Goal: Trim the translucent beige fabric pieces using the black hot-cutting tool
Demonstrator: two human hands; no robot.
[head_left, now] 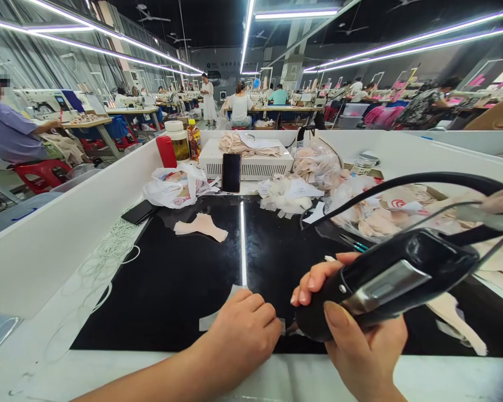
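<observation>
- Right hand (362, 335) grips the tool (385, 287); a tugged cord (480, 234) could jerk it
- Left hand (249, 329) over the piece (209, 322), grip unclear; a slip could hurt it

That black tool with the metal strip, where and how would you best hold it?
Grip the black tool around its front part, probably from the near right, as the right hand does: thumb near side, fingers far side. Its body is long, thick and rounded, front toward the left hand, so wrapping should beat pinching.
</observation>
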